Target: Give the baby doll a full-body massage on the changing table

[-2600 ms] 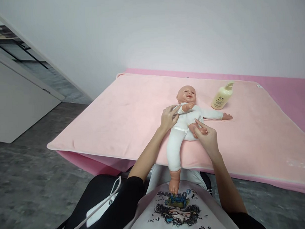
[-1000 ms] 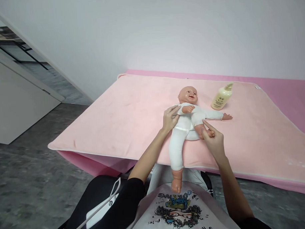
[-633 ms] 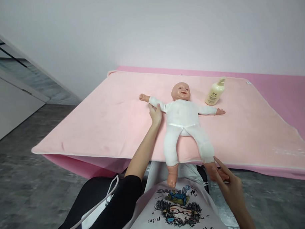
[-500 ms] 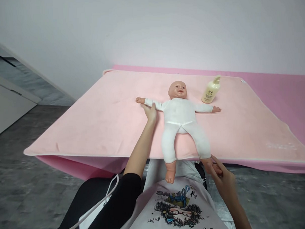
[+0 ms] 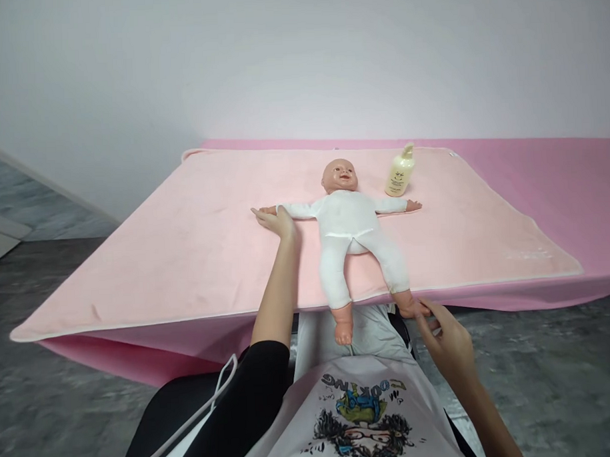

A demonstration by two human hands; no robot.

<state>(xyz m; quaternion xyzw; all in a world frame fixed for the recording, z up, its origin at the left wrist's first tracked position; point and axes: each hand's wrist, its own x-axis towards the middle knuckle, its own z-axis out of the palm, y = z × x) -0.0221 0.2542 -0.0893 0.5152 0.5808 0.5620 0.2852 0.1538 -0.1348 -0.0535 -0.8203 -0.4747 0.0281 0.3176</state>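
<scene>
1. The doll (image 5: 347, 217) lies on its back on the light pink blanket (image 5: 211, 258) between your hands, its head away from you and its arms spread.
2. Your left hand (image 5: 276, 222) is wide, fingers stretched out and thumb apart, at the end of the doll's arm on your left. The doll's small fist (image 5: 268, 210) lies against your fingers, partly hidden by them.
3. Your right hand (image 5: 446, 340) is narrow, with thumb and forefinger pinching the toes of the doll's foot (image 5: 408, 305) on your right. That foot is just past the blanket's near edge, ahead and left of your palm.
4. The doll's other foot (image 5: 343, 326) reaches over the edge above your lap, well apart from both hands.
5. A pale yellow pump bottle (image 5: 398, 177) stands on the blanket beyond the doll's arm on your right, near its head and apart from your hands.
</scene>
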